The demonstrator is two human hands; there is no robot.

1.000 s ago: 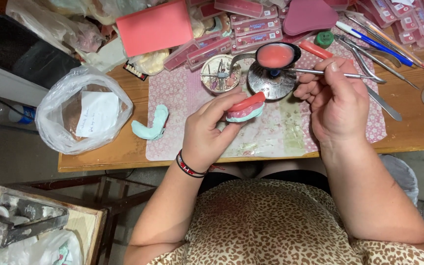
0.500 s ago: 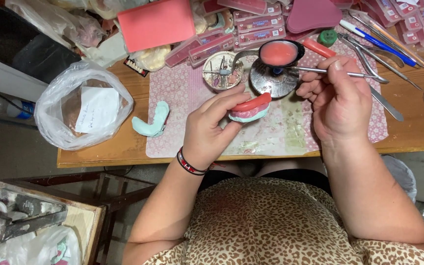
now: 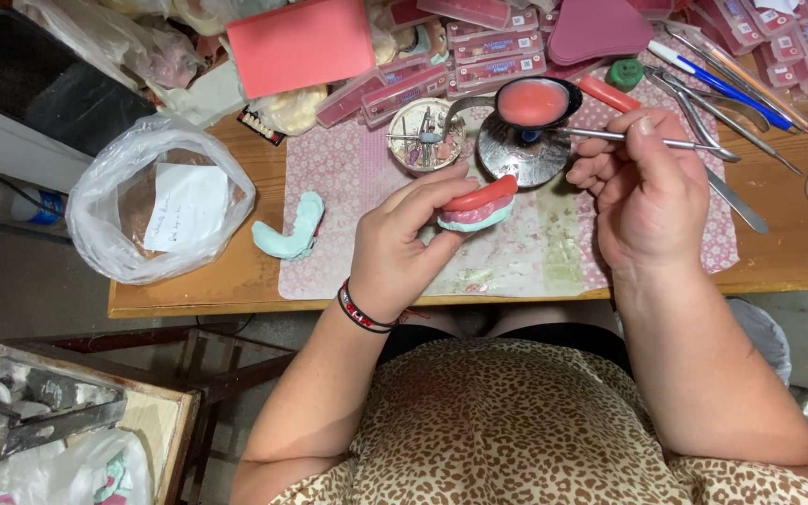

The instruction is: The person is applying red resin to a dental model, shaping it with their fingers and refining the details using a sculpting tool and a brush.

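My left hand (image 3: 402, 245) holds a pale green dental cast topped with a red wax rim (image 3: 477, 204) above the floral mat (image 3: 348, 187). My right hand (image 3: 642, 192) grips a thin metal instrument (image 3: 610, 137). The tool's tip reaches left into a black spoon-like ladle of melted pink wax (image 3: 533, 101), which sits over a round metal burner (image 3: 521, 154). A second pale green cast (image 3: 292, 229) lies on the table to the left of my left hand.
A round tin of burs (image 3: 425, 138) stands beside the burner. A clear plastic bag with paper inside (image 3: 156, 201) lies at the left. Pink wax sheets (image 3: 301, 42), tooth trays (image 3: 488, 56) and metal tools (image 3: 731, 93) crowd the back. The wooden table edge (image 3: 198, 301) runs along the front.
My hands and the wax-rimmed cast have stayed almost still. The instrument's tip remains at the ladle of wax. The view has shifted slightly.
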